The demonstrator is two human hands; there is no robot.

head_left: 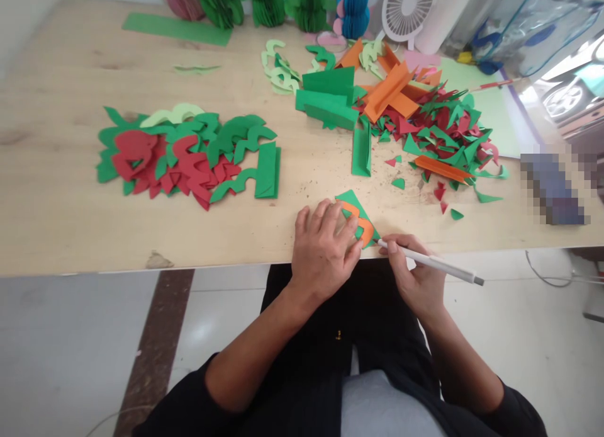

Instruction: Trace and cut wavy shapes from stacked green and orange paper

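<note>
Right there, the right hand (418, 279) had its thumb and fingers clamped round a white pen (431, 261), nib right beside the lower edge of a wavy orange paper cut-out (366, 231); whether it touched paper, I couldn't tell. The left hand (325, 251) lay flat, gripping nothing, fingers slightly apart, pressing that cut-out onto a green paper piece (353, 199) at the table's (236, 238) front edge. Tracing, by the look of it! The next move seemed to call for steady left fingers and a nib hugging the curve. Farther out, red cut-outs (191, 172) and green cut-outs (236, 131) were heaped left, with red and green scraps (448, 131) strewn right, and a white fan (409, 12) stood behind.
</note>
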